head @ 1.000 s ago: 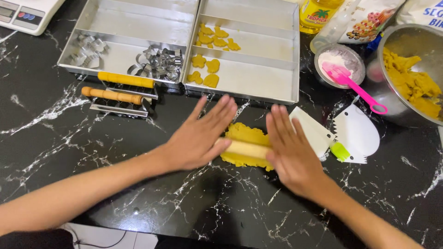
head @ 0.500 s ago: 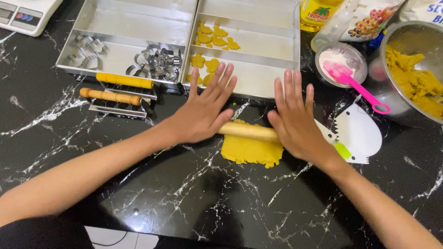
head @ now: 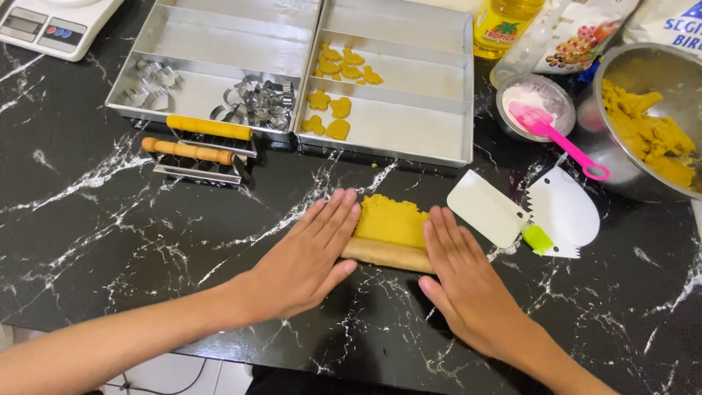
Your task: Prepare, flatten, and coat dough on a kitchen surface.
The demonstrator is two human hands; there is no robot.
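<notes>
Pressing: both hands lie flat on a wooden rolling pin (head: 387,254) that sits across the near edge of a slab of yellow dough (head: 391,219); the pin lies level, from 9 to 3 o'clock
Left hand: the left hand (head: 311,260) rests palm down on the left end of the pin; its fingers (head: 338,212) are stretched open and point to 1 o'clock; they grip nothing
Right hand: the right hand (head: 468,281) rests palm down on the right end of the pin; fingers open and straight, pointing to 11 o'clock; gripping nothing
Dough: the slab lies on the black marbled surface (head: 110,241), between the two hands and at 12 o'clock from the pin, touching it
Scrapers: a white flat scraper (head: 486,208) and a white toothed scraper (head: 567,212) lie just beside the right hand at 2 o'clock; a small green brush head (head: 537,239) lies between them
Trays: two metal trays (head: 395,132) stand at 12 o'clock; the right one holds small cut yellow shapes (head: 333,110); the left one holds metal cutters (head: 256,106)
Bowls: a steel bowl (head: 621,168) with more yellow dough at 2 o'clock; a small bowl of white powder (head: 541,99) with a pink spatula (head: 559,139) beside it
Others: two roller tools (head: 194,143) with wooden and yellow handles at 10 o'clock; a kitchen scale (head: 51,25) in the far left corner
</notes>
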